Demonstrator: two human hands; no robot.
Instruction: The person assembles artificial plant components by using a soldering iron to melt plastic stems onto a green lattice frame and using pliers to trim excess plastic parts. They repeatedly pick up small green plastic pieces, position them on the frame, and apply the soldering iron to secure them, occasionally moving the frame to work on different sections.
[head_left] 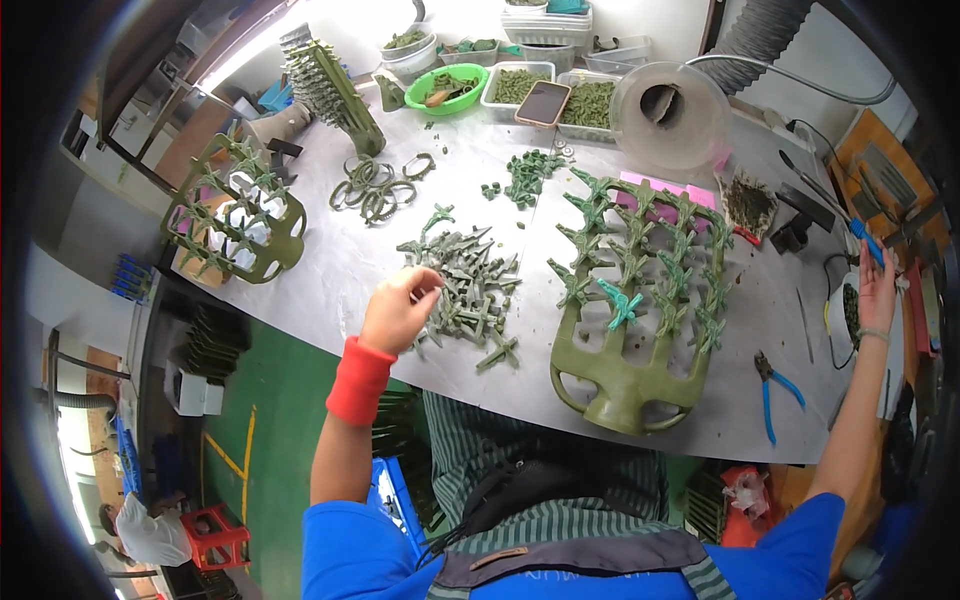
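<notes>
My left hand (396,308), with a red wristband below it, reaches into a pile of small green cross-shaped plastic parts (470,290) on the grey table; its fingertips pinch at one part at the pile's left edge. My right hand (877,285) is stretched far to the right, fingers closed around a blue-handled tool (866,241). Between my hands lies a large olive-green rack (630,300) with many of the cross-shaped parts stuck upright on its pegs.
A second olive rack (235,215) hangs over the table's left edge, and a spiked green rack (335,90) stands behind it. Green rings (375,185), bins of parts (515,85), a green bowl (447,88), a clear round container (670,120) and blue pliers (775,390) lie around.
</notes>
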